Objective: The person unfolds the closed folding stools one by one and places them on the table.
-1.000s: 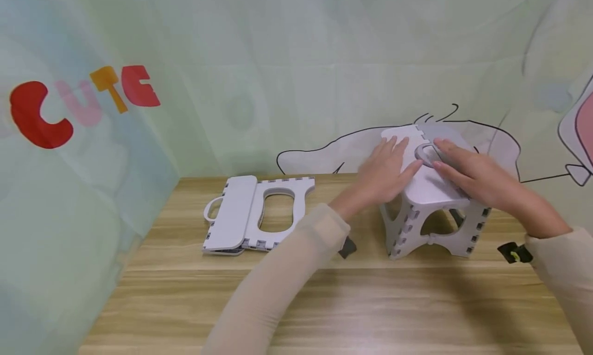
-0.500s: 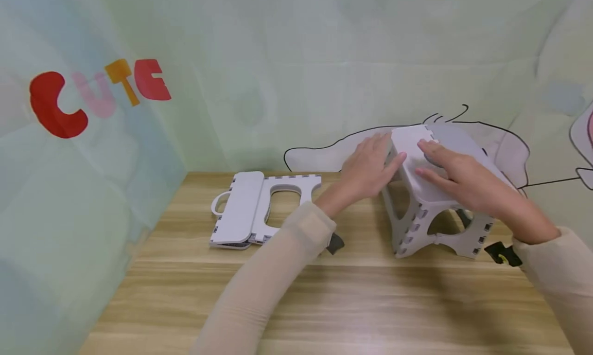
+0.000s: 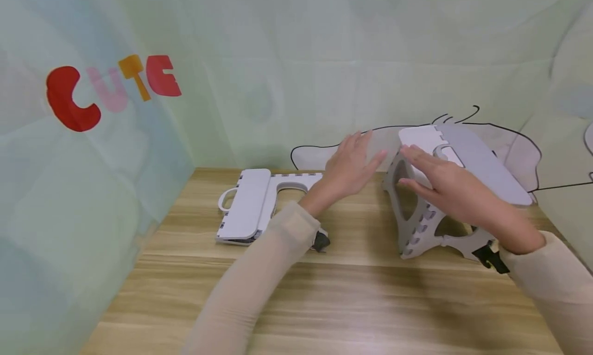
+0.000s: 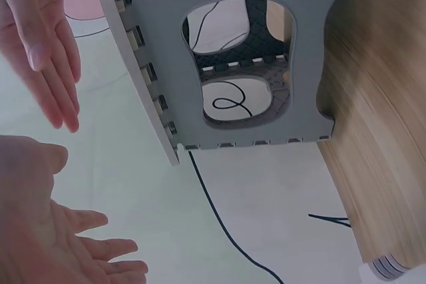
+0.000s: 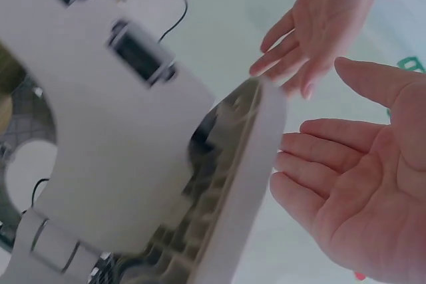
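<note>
An unfolded white-and-grey folding step stool (image 3: 484, 162) stands upright on the wooden table at the right. Over the near left part of its seat hovers my right hand (image 3: 445, 188), its fingers straight and nothing in it; the left wrist view shows a gap between this hand and the seat. My left hand (image 3: 349, 164) is raised in the air left of the stool, with fingers spread and palm bare. A second folding stool (image 3: 245, 203) lies folded flat at the left, with its loop handle pointing left; my left forearm covers part of it.
The wooden table (image 3: 370, 308) ends at the back against a printed cloth (image 3: 278, 87). Another cloth wall with the letters CUTE (image 3: 113, 90) borders the left side. A dark strap piece (image 3: 491, 257) sits at my right wrist.
My left hand has left the seat of the standing stool and moved left. My right hand has shifted left across the seat and lifted off. The head view has turned slightly left.
</note>
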Available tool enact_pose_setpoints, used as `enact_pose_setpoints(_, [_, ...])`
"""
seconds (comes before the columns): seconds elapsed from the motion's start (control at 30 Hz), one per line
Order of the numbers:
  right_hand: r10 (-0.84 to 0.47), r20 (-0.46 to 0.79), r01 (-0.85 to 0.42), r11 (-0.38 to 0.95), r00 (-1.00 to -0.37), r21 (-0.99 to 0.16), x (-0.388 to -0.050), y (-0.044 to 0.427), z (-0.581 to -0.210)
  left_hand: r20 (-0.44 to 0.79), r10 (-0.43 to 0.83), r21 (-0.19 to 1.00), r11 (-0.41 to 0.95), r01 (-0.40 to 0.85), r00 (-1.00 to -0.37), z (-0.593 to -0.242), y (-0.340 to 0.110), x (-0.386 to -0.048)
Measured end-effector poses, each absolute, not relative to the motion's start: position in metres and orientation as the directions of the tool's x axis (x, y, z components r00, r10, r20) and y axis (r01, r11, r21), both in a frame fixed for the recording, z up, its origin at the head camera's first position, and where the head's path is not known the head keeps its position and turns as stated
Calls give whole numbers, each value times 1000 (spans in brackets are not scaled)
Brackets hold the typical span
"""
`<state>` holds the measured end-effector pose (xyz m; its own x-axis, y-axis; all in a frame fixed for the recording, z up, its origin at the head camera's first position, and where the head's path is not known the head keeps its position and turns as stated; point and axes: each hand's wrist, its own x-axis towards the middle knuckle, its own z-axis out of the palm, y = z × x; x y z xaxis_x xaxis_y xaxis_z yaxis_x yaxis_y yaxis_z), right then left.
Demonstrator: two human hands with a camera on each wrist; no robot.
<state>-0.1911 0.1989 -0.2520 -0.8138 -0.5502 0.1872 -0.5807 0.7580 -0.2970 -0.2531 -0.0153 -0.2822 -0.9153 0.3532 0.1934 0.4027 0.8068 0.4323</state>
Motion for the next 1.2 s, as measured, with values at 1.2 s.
enact_pose_setpoints(1.2, [-679, 178, -684, 615, -712, -393, -182, 103, -345, 160, 120, 537, 822, 188, -980, -312, -142, -264])
